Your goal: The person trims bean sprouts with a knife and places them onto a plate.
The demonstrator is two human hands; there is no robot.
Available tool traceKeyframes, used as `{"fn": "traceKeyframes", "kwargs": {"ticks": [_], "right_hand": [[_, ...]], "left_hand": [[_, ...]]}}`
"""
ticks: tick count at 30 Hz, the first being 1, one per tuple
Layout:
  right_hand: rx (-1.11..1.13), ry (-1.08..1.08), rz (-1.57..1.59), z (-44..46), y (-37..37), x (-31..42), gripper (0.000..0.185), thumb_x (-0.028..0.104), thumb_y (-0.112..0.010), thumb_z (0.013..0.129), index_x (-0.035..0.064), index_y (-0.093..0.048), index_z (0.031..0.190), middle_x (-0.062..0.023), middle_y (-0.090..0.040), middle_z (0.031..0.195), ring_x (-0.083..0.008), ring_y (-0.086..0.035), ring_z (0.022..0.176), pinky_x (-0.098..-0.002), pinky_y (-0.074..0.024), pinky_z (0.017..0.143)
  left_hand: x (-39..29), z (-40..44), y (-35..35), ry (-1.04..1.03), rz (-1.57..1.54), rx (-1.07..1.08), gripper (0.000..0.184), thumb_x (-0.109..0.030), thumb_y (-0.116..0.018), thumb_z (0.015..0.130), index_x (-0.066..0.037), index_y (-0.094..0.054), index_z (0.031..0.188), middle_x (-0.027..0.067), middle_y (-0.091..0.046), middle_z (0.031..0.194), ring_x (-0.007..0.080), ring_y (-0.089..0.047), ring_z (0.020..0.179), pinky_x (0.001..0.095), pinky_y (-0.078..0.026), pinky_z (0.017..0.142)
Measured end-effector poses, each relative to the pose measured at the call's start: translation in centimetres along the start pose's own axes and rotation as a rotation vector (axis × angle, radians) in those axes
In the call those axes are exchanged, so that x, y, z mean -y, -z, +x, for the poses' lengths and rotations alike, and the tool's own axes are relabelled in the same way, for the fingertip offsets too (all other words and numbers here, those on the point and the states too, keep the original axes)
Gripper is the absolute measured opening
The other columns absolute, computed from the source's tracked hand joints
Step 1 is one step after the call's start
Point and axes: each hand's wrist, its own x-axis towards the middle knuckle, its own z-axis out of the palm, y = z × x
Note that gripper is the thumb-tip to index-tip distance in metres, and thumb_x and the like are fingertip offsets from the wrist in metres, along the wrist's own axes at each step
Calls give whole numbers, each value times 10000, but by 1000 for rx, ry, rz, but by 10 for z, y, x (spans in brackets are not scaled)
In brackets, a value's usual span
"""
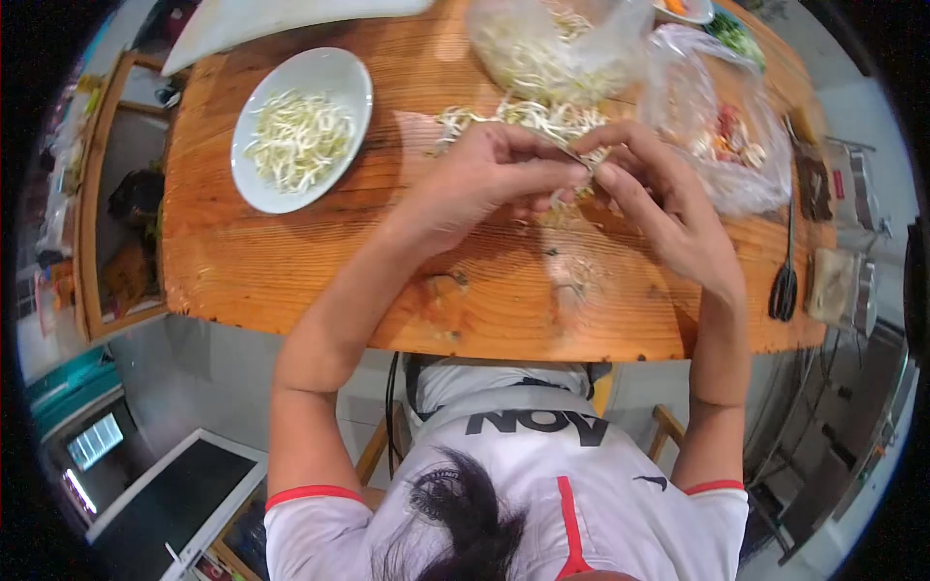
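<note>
Over the middle of the wooden table, my left hand [494,174] and my right hand [659,194] meet at their fingertips. Both hands are pinched on a bean sprout, of which only small pale parts show between the fingers. A loose pile of bean sprouts [552,118] lies on the table just beyond my hands. Behind that pile, a clear plastic bag [562,58] holds more sprouts. To the left, an oval white plate [360,92] carries a heap of sprouts [298,140].
A second plastic bag [678,116] with red and white pieces lies at the right. Near the right edge is a black whisk-like utensil [783,290]. A white board [281,21] lies at the back left. The table's front edge [504,354] runs before my body.
</note>
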Motion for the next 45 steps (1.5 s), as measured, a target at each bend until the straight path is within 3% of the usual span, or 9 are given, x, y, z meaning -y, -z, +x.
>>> {"fn": "traceKeyframes", "kwargs": {"ticks": [5,11,12,18,21,30,36,39,45], "right_hand": [[-108,-60,26,1,5,8,248,254,-549,955,32,-608,1049,4,-515,682,-66,-458,640,-237,-369,549],[-113,-41,-513,-1,0,12,256,246,-713,822,4,-665,893,-68,-555,662,-125,-480,572,-280,-386,521],[-162,-3,-527,0,-1,7,212,174,-738,766,9,-669,880,-111,-579,686,-223,-536,556,-331,-414,526],[-289,199,-723,6,-4,-5,181,79,-697,728,48,-691,906,-145,-616,798,-355,-601,675,-409,-468,601],[-272,264,-699,10,-4,-17,157,64,-716,750,20,-674,895,-105,-570,737,-252,-540,603,-341,-433,564],[-230,177,-744,10,-10,-18,183,98,-719,721,49,-685,895,-139,-607,805,-338,-608,745,-401,-481,648],[-282,59,-433,7,1,-1,142,107,-742,759,28,-689,864,-104,-559,661,-198,-534,583,-295,-412,540],[-408,137,-221,5,-7,3,140,91,-752,758,14,-688,855,-85,-543,639,-145,-488,565,-267,-392,536],[-389,397,-487,6,-13,-3,193,2,-723,682,25,-687,870,-105,-582,684,-221,-572,604,-303,-423,555]], "left_hand": [[-18,-3,15,-129,-92,-151,199,-247,-598,893,-69,-590,981,-32,-527,788,28,-453,657,165,-351,557],[-20,-1,38,-127,-610,-218,192,-181,-488,927,-36,-510,1050,-13,-445,766,67,-386,628,183,-339,532],[-16,1,43,-131,-628,-150,193,-172,-475,930,-34,-505,1061,-4,-465,791,72,-405,643,187,-351,541],[-9,5,39,-154,-477,-63,216,-187,-439,949,-43,-490,1101,37,-570,955,100,-516,780,232,-425,664],[-5,6,36,-183,-379,-74,224,-216,-445,952,-49,-502,1089,34,-586,989,100,-534,834,250,-430,725],[-9,2,28,-176,-282,-58,209,-262,-499,932,-82,-533,1033,-7,-560,922,74,-507,816,238,-403,713],[-5,4,16,-168,-60,-105,182,-264,-544,915,-86,-578,915,-44,-541,775,55,-484,690,197,-382,617],[-7,1,10,-79,7,-51,201,-274,-576,908,-81,-608,860,-43,-550,747,51,-484,670,193,-380,610],[5,7,10,-90,-84,-57,255,-249,-619,909,-40,-684,1041,-7,-659,869,25,-498,685,177,-378,594]]}}
